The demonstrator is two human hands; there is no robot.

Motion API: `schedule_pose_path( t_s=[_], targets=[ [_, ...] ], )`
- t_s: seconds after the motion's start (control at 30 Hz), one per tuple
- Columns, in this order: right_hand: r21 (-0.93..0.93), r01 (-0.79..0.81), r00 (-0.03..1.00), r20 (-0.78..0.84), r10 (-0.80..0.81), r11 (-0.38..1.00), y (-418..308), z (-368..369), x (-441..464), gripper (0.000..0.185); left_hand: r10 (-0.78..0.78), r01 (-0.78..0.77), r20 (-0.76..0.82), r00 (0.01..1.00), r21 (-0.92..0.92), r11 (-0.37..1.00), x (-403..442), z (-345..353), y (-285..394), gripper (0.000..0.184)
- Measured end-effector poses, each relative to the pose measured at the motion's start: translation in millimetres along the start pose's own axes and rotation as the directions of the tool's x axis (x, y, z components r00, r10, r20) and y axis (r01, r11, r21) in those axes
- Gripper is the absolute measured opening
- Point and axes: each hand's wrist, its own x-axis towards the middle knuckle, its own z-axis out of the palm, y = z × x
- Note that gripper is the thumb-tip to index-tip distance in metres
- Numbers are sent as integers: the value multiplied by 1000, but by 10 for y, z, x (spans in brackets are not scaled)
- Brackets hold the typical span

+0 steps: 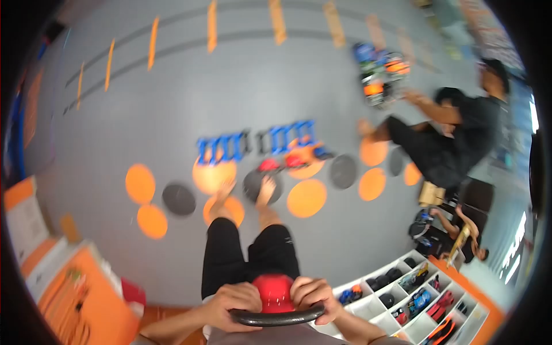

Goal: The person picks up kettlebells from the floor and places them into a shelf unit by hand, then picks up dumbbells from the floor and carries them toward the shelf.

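A red kettlebell [272,292] with a thick black handle [277,318] is held close in front of my body, handle toward me. My left hand [237,303] is closed around the left side of the handle. On the right side, my right hand [313,296] grips it too, with curled fingers near the red body. Both of my bare feet stand on floor markings, the left on an orange circle and the right on a dark circle [253,188]. Two red objects [268,165] lie just beyond my right foot.
A row of blue and black dumbbells [221,148] lies ahead. At right, a blurred person [477,126] reaches toward a cluster of colourful weights [376,72]; another person [460,233] sits lower down. White cubby shelving [368,310] stands at lower right, an orange-topped cabinet [69,299] at lower left.
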Motion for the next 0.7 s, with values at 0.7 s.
schedule_pose_path(
  t_s=[0.7],
  targets=[
    [-422, 817, -240, -868, -434, 392, 68, 2616, -2594, 53, -180, -72, 881, 438, 234, 970, -350, 2564, 822, 35]
  ],
)
